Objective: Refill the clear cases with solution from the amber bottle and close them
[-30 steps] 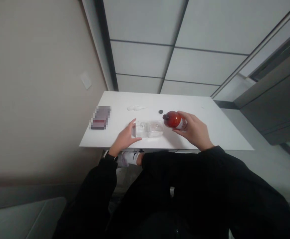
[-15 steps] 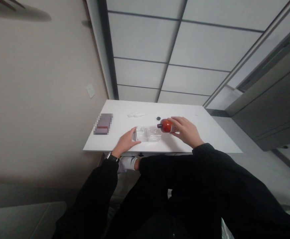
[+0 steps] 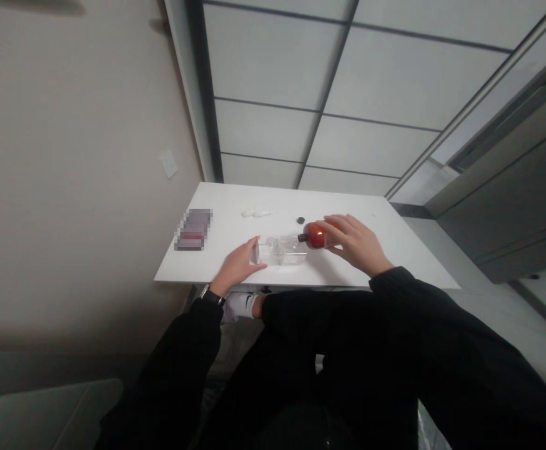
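Note:
My right hand [image 3: 360, 244] grips a red-orange bottle [image 3: 317, 235] around its body. The bottle is tipped sideways, its dark neck pointing left over the near side of a clear divided container [image 3: 282, 251]. Whether liquid comes out of the neck is too small to tell. My left hand [image 3: 241, 264] clasps the container's left end between thumb and fingers, with a dark watch on that wrist. A small black cap [image 3: 300, 220] lies on the white table [image 3: 371, 269] just beyond the bottle's neck.
Behind the container lies a small clear-and-white item [image 3: 257, 213], its kind unclear. A pixelated purplish rectangular object [image 3: 194, 230] lies at the table's left side. A wall [image 3: 90, 187] stands to the left, and white panels [image 3: 263, 125] rise behind the table.
The view has shifted slightly. The bottle stays tipped at the container's right end, with its neck moved a touch to the right. Both hands keep their holds.

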The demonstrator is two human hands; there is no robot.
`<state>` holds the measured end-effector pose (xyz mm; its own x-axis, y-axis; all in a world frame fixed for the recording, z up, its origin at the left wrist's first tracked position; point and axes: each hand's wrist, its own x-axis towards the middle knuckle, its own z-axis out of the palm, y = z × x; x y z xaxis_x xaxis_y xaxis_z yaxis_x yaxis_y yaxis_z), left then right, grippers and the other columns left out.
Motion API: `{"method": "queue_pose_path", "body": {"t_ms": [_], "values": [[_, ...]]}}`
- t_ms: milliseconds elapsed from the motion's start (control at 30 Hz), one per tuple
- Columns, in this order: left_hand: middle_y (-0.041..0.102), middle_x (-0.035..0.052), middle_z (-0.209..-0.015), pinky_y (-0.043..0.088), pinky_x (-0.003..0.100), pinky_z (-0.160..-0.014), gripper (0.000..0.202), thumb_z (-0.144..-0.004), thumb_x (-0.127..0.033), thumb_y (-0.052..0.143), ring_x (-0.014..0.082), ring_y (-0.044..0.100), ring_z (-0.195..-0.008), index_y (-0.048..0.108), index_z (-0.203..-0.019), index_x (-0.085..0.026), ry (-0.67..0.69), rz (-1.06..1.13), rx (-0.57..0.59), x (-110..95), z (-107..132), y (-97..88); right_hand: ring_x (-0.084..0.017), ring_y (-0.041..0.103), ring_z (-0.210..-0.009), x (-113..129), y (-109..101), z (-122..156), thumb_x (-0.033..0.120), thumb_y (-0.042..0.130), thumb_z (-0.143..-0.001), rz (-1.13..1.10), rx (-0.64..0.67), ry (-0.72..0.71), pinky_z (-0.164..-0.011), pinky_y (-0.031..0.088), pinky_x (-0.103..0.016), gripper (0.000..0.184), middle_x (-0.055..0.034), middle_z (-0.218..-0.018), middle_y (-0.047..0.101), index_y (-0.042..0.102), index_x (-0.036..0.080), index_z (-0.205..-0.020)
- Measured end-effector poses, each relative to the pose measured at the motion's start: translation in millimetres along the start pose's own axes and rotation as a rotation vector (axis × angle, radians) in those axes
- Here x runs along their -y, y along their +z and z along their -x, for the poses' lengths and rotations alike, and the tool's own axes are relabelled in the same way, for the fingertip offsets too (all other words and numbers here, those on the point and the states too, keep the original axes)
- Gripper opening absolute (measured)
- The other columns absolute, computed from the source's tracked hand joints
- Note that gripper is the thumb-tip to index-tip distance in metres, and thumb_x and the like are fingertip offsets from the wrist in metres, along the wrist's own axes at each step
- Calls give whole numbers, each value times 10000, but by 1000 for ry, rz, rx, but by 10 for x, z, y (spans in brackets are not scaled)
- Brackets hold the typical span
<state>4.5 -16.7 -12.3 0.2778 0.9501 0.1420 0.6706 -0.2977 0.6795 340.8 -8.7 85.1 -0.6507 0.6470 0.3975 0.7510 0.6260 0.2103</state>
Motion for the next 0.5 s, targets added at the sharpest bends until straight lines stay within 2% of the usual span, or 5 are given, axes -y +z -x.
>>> {"method": "queue_pose_path", "body": {"t_ms": [133, 500], "values": [[538, 134, -1596, 415, 468, -1225, 832, -813, -325, 817, 341, 543, -1451, 442, -1547, -209, 4, 0, -4, 6, -4, 2, -348, 582, -1277, -24, -38, -27, 185, 618, -970, 30, 6, -32, -1009, 546, -520, 519, -148, -1423, 630, 524, 226, -1478], [547, 139, -1587, 437, 494, -1203, 806, -821, -320, 802, 347, 560, -1435, 446, -1537, -213, 6, -6, -10, 21, -6, 14, -345, 593, -1243, -60, -83, -106, 192, 640, -967, 82, 32, -72, -1060, 521, -516, 509, -155, -1419, 631, 550, 198, -1468]]}}
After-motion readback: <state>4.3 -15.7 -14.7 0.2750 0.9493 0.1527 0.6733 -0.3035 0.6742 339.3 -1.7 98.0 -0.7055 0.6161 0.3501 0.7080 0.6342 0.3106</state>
